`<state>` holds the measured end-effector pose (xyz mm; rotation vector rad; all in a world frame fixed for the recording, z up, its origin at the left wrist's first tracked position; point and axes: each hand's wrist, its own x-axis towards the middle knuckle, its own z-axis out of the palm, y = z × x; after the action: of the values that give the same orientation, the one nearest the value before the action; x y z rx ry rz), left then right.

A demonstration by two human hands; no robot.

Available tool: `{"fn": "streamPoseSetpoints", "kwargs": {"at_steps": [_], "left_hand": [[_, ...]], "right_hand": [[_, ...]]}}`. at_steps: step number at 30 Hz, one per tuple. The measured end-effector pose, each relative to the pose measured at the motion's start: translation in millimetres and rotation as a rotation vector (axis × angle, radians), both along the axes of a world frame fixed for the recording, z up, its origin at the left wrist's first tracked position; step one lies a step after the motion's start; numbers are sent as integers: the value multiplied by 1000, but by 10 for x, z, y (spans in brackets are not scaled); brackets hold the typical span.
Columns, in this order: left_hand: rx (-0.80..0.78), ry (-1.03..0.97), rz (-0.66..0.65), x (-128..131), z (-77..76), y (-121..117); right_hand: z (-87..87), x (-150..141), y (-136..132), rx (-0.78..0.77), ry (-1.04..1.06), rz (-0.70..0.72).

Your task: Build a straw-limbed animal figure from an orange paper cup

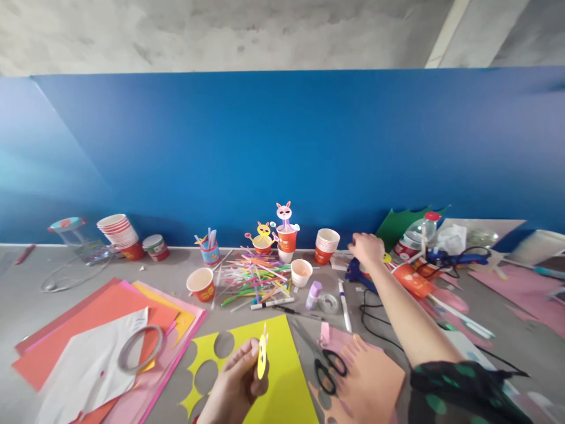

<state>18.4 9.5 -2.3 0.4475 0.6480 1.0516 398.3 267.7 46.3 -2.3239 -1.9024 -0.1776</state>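
My left hand [242,377] is closed on a small yellow paper cutout [262,356], seen nearly edge-on above a yellow sheet [282,365] with round holes cut in it. My right hand [368,248] reaches to the back right with its fingers curled; what they hold, if anything, is hidden. Just below that hand lies a blue glue gun [359,275], partly covered by the arm. Black-handled scissors [326,365] rest on orange paper [371,377] to the right of the yellow sheet.
Paper-cup animal figures [286,241] stand at the back behind a heap of coloured sticks [258,277]. Stacked cups [327,244], a glue stick [313,296] and a tape roll [328,303] sit mid-right. A black cable [375,321] runs under my right arm. Coloured sheets [101,330] lie left.
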Motion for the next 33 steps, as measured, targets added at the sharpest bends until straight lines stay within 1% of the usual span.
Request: {"fn": "streamPoseSetpoints", "kwargs": {"at_steps": [2,4,8,11,13,16,19,21,22,24,26,27,29,33], "left_hand": [[10,0,-8,13,11,-10],[22,-10,-14,27,23,-25],[37,-14,-24,61,43,-68],[41,36,-25,76,33,-107],[39,77,-23,75,19,-131],[58,172,-3,61,17,-162],[100,291,51,52,31,-184],[120,345,92,58,31,-191],[132,365,110,64,26,-193],[164,407,135,81,11,-196],[196,449,154,95,-1,-202],[210,466,164,99,-3,-208],[229,490,181,97,0,-223],[243,509,199,57,16,-264]], "right_hand": [[19,-7,-172,54,93,-30],[-35,-69,-371,65,206,-2],[-304,-340,-719,-46,460,198],[-454,-522,-861,-98,611,298],[-468,-576,-947,-75,690,324],[-407,-613,-1181,11,775,327],[-358,-749,-1615,75,818,332],[-360,-944,-1985,86,857,343],[-369,-1070,-2171,86,937,352],[-392,-1348,-2502,18,1099,395],[-415,-1618,-2727,-45,1258,406],[-425,-1733,-2794,-65,1330,408],[-445,-1910,-2848,-59,1421,421],[-462,-2068,-2815,-62,1530,378]]}}
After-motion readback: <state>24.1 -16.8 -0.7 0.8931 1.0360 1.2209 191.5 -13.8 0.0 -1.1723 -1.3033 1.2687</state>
